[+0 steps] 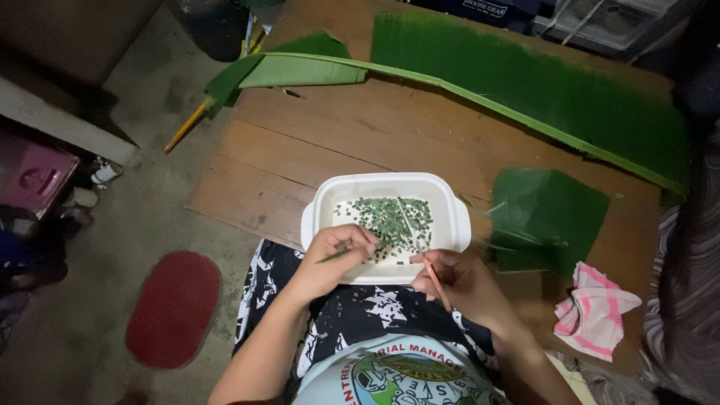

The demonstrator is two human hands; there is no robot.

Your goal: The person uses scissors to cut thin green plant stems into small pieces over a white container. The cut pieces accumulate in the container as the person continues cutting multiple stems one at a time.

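a: report hand status, nearest items first.

b: left hand point(330, 259) is closed, fingers pinching a thin green leaf strip point(335, 254) over the near rim of the white tray. right hand point(461, 281) is closed around a slim knife with a reddish handle point(437, 283); its thin blade runs up and away from the hand, into the tray.

a: tray position?

b: white rectangular tray point(324, 196) sits directly ahead of both hands, at the near edge of the wooden table point(315, 150). small green leaf squares point(390, 217) lie scattered on its floor, just beyond the fingertips.

a: items to the right of the right hand?

b: a pink and white checked cloth point(596, 311) lies near, right of the wrist. a cut square piece of banana leaf point(547, 217) lies just right of the tray, beyond the right hand.

a: farther out?

b: a long banana leaf point(525, 82) with its midrib spans the far side of the table, well beyond the tray. left of the left hand, down on the floor, lies a red oval mat point(172, 307).
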